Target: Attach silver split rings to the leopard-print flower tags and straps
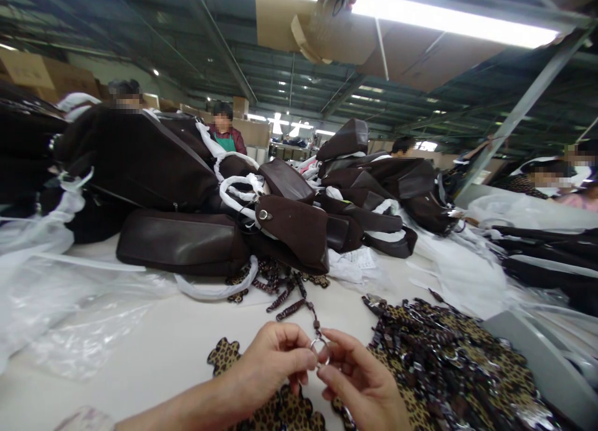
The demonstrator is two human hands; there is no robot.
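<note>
My left hand [273, 362] and my right hand [359, 381] meet near the bottom centre, both pinching a small metal key ring [320, 347]. A short beaded brown chain [303, 307] runs from the ring up towards the bags. Below my hands lie leopard-print flower-shaped charms [224, 355] on the white table [154, 350]. A large heap of the same leopard-print charms with rings [443, 362] sits just right of my right hand.
Dark brown handbags [182, 241] are piled across the table's middle, with white wrapped handles. Clear plastic bags [60, 294] lie at left. A grey tray edge [542, 362] stands at right. Several other people work at the far side and right.
</note>
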